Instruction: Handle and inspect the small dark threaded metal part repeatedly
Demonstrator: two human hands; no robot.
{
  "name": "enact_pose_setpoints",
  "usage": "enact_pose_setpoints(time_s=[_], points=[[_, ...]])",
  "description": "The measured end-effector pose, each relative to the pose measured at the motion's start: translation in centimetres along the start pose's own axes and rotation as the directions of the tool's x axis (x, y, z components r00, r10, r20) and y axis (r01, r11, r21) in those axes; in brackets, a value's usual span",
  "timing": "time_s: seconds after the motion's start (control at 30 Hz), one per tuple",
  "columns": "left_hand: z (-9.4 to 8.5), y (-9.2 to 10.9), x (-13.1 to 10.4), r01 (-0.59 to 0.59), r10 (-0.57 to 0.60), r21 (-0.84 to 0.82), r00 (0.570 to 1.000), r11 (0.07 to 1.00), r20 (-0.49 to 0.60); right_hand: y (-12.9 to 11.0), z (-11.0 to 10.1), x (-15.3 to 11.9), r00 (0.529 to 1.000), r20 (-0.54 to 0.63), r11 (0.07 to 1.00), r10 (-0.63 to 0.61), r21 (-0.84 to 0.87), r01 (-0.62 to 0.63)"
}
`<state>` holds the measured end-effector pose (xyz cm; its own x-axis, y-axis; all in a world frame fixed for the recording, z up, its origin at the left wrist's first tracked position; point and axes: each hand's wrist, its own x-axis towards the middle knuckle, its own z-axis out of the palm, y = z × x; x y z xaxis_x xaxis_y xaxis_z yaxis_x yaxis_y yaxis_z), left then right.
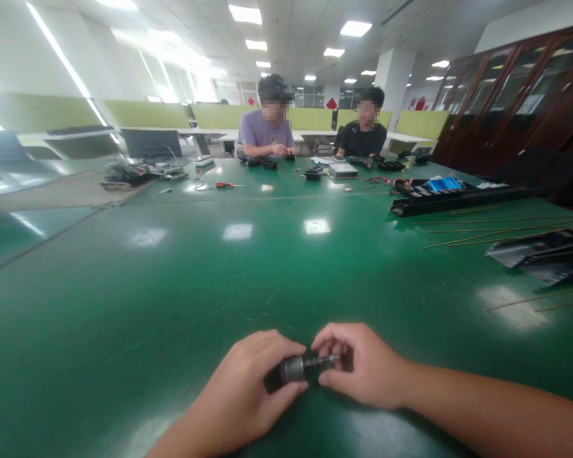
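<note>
Low in the middle of the head view, my left hand [260, 375] is closed around a dark cylindrical part with a thin shaft [293, 369], lying roughly level and pointing right. A grey band circles its body, and narrow ridges run along the thinner section. Curled around the light tip of that shaft is my right hand [358, 362], its thumb below and its fingers bent above. The left end of the part is hidden in my left palm. Blur keeps its exact kind from showing. Both hands are just above the green tabletop [195, 273].
Across the table sit two people, one in a purple shirt [267, 130], one in a black shirt [363, 137]. An orange-handled screwdriver [224, 185] lies ahead. Black channel-shaped trays [458, 198] and thin brass-coloured rods [487, 232] are at right. Bagged parts [128, 172] sit far left.
</note>
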<state>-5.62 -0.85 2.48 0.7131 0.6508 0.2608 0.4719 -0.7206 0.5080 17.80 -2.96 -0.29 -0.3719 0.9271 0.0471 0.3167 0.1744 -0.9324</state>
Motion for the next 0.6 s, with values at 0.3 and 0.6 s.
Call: enact_pose_setpoints(time_s=[0.3,0.6], points=[[0.11,0.22,0.17,-0.026,0.025,-0.020,0.999,0.999,-0.024,-0.07,-0.13,-0.09,1.000,0.003,0.999,-0.004,-0.044,0.004],[0.46,0.13,0.25,-0.005,0.005,-0.031,1.000,1.000,0.009,-0.03,-0.14,0.05,0.999,0.004,0.996,-0.049,-0.080,0.049]])
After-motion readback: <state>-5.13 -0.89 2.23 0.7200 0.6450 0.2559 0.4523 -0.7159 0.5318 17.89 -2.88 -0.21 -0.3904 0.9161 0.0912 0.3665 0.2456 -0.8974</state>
